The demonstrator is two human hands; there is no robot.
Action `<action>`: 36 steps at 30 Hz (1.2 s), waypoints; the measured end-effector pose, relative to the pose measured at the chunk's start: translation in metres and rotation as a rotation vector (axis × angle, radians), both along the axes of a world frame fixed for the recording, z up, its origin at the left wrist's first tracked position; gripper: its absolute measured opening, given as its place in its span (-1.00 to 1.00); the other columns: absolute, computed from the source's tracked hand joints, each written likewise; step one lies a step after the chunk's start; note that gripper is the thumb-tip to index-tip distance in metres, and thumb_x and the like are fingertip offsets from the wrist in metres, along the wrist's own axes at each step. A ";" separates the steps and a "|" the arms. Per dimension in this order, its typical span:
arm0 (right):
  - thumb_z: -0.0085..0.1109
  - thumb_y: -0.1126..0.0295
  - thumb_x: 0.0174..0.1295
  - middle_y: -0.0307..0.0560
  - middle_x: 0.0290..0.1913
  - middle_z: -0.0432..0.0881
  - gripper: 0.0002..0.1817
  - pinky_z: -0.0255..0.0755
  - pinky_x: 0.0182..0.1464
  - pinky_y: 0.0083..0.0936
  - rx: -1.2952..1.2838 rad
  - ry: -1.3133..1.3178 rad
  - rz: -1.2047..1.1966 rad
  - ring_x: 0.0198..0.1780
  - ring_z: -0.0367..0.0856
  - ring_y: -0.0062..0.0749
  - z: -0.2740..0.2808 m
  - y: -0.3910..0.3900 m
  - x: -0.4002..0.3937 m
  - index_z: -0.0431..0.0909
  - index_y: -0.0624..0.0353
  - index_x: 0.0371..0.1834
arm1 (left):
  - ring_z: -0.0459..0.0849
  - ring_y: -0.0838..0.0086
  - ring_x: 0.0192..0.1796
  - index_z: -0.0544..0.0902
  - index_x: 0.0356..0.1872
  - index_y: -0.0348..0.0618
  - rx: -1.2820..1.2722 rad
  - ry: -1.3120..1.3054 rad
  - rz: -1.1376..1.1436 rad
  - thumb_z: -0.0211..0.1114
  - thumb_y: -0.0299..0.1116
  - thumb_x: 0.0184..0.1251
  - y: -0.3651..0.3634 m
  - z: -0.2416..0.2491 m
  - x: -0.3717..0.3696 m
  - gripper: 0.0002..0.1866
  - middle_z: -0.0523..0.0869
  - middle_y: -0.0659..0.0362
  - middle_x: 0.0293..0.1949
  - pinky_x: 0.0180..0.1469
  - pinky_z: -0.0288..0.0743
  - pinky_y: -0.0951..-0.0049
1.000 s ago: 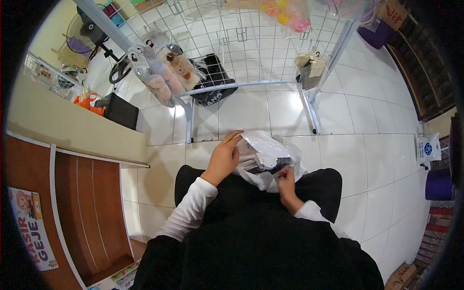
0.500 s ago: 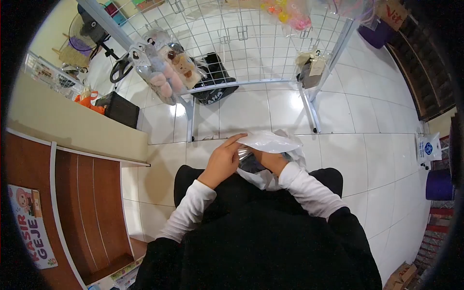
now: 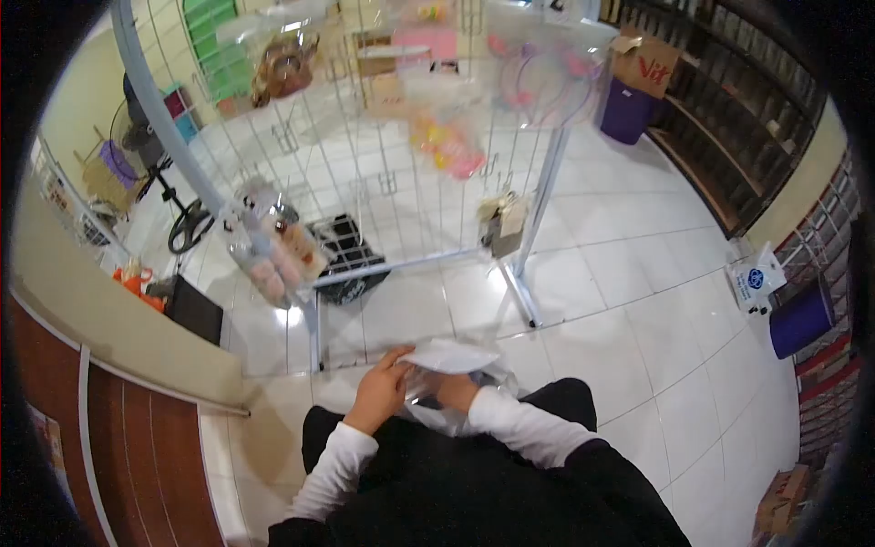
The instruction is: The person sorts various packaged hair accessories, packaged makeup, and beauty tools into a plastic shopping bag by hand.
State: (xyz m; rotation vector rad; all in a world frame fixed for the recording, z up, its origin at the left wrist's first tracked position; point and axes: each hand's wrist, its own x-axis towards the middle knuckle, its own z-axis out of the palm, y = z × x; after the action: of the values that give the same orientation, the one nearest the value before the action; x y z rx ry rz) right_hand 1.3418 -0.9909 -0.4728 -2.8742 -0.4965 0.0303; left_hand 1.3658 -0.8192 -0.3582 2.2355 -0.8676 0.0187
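A white plastic bag (image 3: 456, 354) lies over my lap with its mouth open toward me. My left hand (image 3: 378, 394) is closed on the left side of the bag's rim. Inside the mouth is my right hand (image 3: 458, 392), its fingers hidden by the plastic. Something dark and shiny shows within the bag beside that hand, too blurred to name.
Ahead stands a wire grid rack (image 3: 392, 210) hung with packaged goods, its feet on the white tiles. Behind its lower bar is a black bag (image 3: 351, 264). A wooden counter (image 3: 137, 447) is at left; purple bins (image 3: 802, 317) stand at right.
My view has tilted up and turned right, so the rack and hands appear lower and further left. My left hand still grips the bag rim, and the right stays inside.
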 end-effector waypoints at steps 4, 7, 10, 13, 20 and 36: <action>0.19 0.27 0.12 0.11 0.01 0.58 -0.55 0.41 0.09 -0.28 0.142 0.729 0.417 0.02 0.56 -0.06 0.140 -0.030 -0.014 0.49 0.23 0.08 | 0.61 0.01 -0.11 0.52 0.01 -0.21 -0.001 -0.056 0.088 0.13 -0.58 0.05 0.007 -0.018 0.001 -0.59 0.52 -0.11 0.09 -0.11 0.53 0.21; 0.17 0.24 0.23 0.01 0.06 0.56 -0.56 0.40 0.09 -0.36 0.778 0.853 0.467 0.06 0.53 -0.24 0.237 -0.101 -0.002 0.47 0.22 0.13 | 0.57 -0.05 -0.03 0.51 -0.01 -0.29 -0.024 0.028 0.100 0.13 -0.60 0.05 0.009 -0.011 0.000 -0.61 0.52 -0.17 0.07 0.00 0.48 0.22; 0.12 0.30 0.27 0.01 0.03 0.58 -0.64 0.34 0.18 -0.39 1.233 0.310 0.072 0.10 0.51 -0.31 0.280 -0.181 0.047 0.49 0.29 0.04 | 0.53 -0.08 0.04 0.51 -0.02 -0.33 -0.042 0.084 0.105 0.13 -0.60 0.06 0.012 -0.013 -0.006 -0.63 0.52 -0.19 0.06 0.08 0.44 0.22; 0.14 0.11 0.25 0.11 0.37 0.18 -0.20 0.12 0.36 -0.24 1.957 -0.046 -0.088 0.37 0.19 -0.08 0.274 -0.221 0.122 -0.05 0.17 0.43 | 0.52 -0.08 0.07 0.51 -0.02 -0.33 -0.030 0.081 0.111 0.13 -0.61 0.05 0.013 -0.009 -0.013 -0.62 0.53 -0.19 0.04 0.10 0.43 0.23; 0.27 -0.10 0.06 0.04 0.48 -0.15 0.03 -0.20 0.40 0.08 2.251 -0.149 -0.257 0.50 -0.21 -0.07 0.276 -0.225 0.215 -0.22 -0.14 0.48 | 0.50 -0.08 0.09 0.51 -0.01 -0.33 0.007 0.113 0.090 0.14 -0.60 0.04 0.021 0.001 -0.022 -0.61 0.53 -0.20 0.04 0.12 0.42 0.24; 0.21 0.35 0.21 -0.07 -0.06 0.59 -0.71 0.53 0.00 -0.33 2.439 -0.270 0.147 -0.06 0.60 -0.29 0.299 -0.222 0.174 0.47 0.20 -0.04 | 0.49 -0.09 0.11 0.51 -0.02 -0.33 -0.081 0.094 0.091 0.15 -0.61 0.03 0.009 -0.004 -0.022 -0.60 0.54 -0.21 0.02 0.17 0.38 0.23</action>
State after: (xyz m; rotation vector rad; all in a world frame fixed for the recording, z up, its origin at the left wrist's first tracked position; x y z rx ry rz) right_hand 1.5157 -1.2124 -0.1740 -0.4391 -0.2722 -0.5108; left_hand 1.3438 -0.8105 -0.3621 2.1798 -0.7029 -0.0084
